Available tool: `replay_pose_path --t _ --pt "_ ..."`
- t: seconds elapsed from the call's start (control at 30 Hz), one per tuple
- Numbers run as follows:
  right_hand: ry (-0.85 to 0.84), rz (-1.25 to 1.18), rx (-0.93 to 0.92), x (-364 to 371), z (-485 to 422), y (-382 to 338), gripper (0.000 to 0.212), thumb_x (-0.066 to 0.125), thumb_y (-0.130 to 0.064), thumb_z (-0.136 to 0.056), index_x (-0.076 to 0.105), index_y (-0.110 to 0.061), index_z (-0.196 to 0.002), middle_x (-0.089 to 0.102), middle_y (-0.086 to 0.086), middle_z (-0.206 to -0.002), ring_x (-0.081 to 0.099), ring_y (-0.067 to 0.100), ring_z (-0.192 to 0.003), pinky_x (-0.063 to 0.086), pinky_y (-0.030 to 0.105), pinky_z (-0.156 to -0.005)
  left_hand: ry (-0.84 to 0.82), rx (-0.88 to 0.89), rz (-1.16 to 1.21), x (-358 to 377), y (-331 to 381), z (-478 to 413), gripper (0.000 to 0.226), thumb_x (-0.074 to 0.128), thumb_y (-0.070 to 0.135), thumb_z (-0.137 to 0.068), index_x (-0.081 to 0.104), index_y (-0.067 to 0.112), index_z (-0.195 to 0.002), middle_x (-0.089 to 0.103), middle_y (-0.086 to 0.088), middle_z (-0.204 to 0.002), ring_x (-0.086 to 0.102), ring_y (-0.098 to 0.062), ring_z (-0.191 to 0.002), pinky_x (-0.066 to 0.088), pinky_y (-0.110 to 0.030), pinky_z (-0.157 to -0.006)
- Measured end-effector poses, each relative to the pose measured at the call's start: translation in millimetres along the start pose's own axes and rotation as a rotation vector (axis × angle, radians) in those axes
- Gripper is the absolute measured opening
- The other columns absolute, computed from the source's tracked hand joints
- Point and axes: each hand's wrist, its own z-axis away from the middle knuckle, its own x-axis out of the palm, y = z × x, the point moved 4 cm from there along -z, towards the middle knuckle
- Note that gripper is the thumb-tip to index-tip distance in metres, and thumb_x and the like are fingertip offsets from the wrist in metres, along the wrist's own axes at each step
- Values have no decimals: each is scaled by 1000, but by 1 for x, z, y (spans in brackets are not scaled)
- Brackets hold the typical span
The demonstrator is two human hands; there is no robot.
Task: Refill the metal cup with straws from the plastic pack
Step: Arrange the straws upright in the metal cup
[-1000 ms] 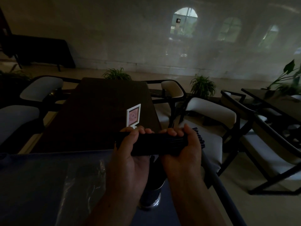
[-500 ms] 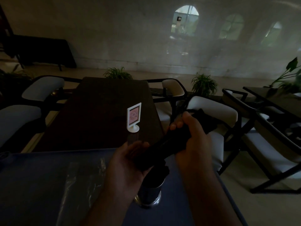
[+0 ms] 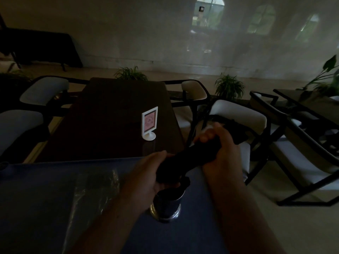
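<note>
both hands are on the bundle of black straws (image 3: 187, 160), and it's tilted, low end toward the left, high end off to the right. the left hand (image 3: 146, 173) cups the lower end, fingers curled up around it, closed on the bundle. the right hand (image 3: 218, 149) is wrapped tight around the upper part, and dark straw ends poke out past the fist. the low end hangs right over the mouth of the metal cup (image 3: 166, 204), which stands upright on the blue table (image 3: 36, 189) just beneath the left hand. it's dim in there, the cup's inside reads as black, and i can't tell whether any straws are already in it. off to the left, the clear plastic pack (image 3: 91, 189) lies crinkled and flat on the blue table, apart from the cup. beyond, a white sign stand (image 3: 149, 123) sits on the dark table (image 3: 110, 116).
</note>
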Motion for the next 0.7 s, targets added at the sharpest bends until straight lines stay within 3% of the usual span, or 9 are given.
replay_pose_path --t 0.1,0.23,0.3,0.47,0.53,0.6,0.7 --pt "4 -140 101 -35 -6 -11 16 63 -22 -84 52 -18 -73 48 -5 -63 51 9 -59 52 30 -73 -39 97 -225 -20 6 -6 24 57 34 -86 73 17 -92 75 -10 -92 73 -23 -80 56 -32 -61" --pt "176 -231 248 -96 -8 -3 19 57 -18 -85 52 -16 -67 46 -6 -57 50 8 -49 46 27 -71 193 175 -342 -62 -1 -24 24 48 24 -97 70 21 -88 75 -6 -87 72 -23 -83 56 -33 -67" --pt "271 -203 330 -122 -6 20 21 49 -17 -92 48 -15 -71 44 -4 -55 48 10 -48 45 29 -67 262 164 -344 -73 -11 -37 21 47 26 -98 67 24 -92 73 -5 -97 68 -23 -96 53 -37 -76" --pt "356 -203 507 -151 3 84 35 47 -16 -95 46 -13 -61 47 3 -46 49 17 -41 43 34 -64 192 23 -481 -72 -49 -69 27 40 48 -95 62 36 -107 62 7 -123 54 -12 -117 39 -44 -101" --pt "355 -225 531 -150 2 99 36 49 -14 -95 48 -13 -60 48 3 -47 50 17 -39 44 33 -63 165 -16 -504 -69 -60 -76 35 37 52 -96 61 36 -115 59 10 -127 50 -10 -118 38 -36 -97" --pt "351 -222 546 -146 -3 107 35 51 -14 -96 49 -12 -61 49 3 -49 51 17 -41 45 33 -61 131 -66 -488 -65 -68 -78 34 37 53 -97 64 38 -111 60 16 -118 51 -5 -110 38 -26 -83" --pt "374 -242 545 -138 -12 112 32 50 -14 -96 49 -12 -64 49 2 -51 48 15 -48 44 30 -62 110 -117 -447 -61 -80 -77 22 51 49 -92 70 41 -97 69 11 -109 63 -7 -100 46 -29 -78"
